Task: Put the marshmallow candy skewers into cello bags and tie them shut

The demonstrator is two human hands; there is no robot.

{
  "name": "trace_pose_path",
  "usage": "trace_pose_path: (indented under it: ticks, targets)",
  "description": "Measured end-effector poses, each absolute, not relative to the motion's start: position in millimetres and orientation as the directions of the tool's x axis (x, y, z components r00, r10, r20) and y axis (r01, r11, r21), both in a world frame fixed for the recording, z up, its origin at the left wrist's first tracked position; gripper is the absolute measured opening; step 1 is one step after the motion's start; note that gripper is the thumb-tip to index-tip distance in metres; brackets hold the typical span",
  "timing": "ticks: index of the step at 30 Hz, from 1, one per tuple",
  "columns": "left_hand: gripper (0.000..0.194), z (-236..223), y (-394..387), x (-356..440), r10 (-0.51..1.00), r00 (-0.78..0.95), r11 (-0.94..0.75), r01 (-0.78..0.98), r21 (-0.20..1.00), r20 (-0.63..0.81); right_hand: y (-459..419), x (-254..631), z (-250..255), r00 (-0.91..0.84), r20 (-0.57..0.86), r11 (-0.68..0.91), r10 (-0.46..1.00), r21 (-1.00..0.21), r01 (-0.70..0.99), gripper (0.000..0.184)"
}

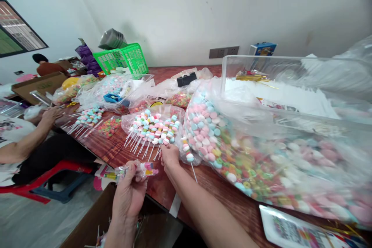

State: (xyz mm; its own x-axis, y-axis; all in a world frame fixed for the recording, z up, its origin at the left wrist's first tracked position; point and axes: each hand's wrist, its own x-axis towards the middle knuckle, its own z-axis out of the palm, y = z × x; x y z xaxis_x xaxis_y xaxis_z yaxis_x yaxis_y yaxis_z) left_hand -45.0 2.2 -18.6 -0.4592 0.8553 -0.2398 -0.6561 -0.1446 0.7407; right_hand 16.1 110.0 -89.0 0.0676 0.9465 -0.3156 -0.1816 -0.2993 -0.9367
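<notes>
My left hand is closed around a clear plastic wrapper with a coloured print, held over the table's front edge. My right hand reaches forward to the pile of candy skewers, its fingers pinched at the stick end of one. These skewers carry pastel marshmallows and coloured gummy rings on white sticks, and they lie on a clear plastic bag. One single skewer lies apart, just right of my right hand, its stick pointing toward me.
A large clear bag of marshmallows and gummy rings fills the right side, beside a clear plastic bin. A green basket stands at the back. On the left, a co-worker's hand is near more skewers. An open carton is below the edge.
</notes>
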Motion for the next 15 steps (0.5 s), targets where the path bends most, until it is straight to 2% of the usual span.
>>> trace_pose_path:
  ticks: [4,8,12,14,15]
  targets:
    - [0.038,-20,8,-32,0.871,-0.395,-0.09,-0.714,0.694,-0.293,104,27,-81,0.088,-0.284,-0.268,0.955,-0.95,-0.161,0.034]
    - [0.033,-17,12,-13,0.9,-0.312,-0.066,-0.788,0.612,-0.305,90,53,-52,0.09,-0.204,-0.19,0.975,-0.971,-0.146,0.025]
    - [0.026,-20,18,19,0.945,-0.093,0.064,-0.886,0.459,-0.312,47,141,-19,0.087,-0.071,-0.061,0.994,-0.992,-0.113,0.031]
    - [0.024,-26,22,42,0.941,0.033,0.164,-0.915,0.369,-0.337,13,206,-11,0.15,0.005,0.008,0.989,-1.0,-0.019,0.028]
    - [0.024,-29,24,55,0.933,0.095,0.217,-0.919,0.33,-0.347,-7,239,-10,0.222,0.126,0.094,0.967,-0.984,0.15,0.028]
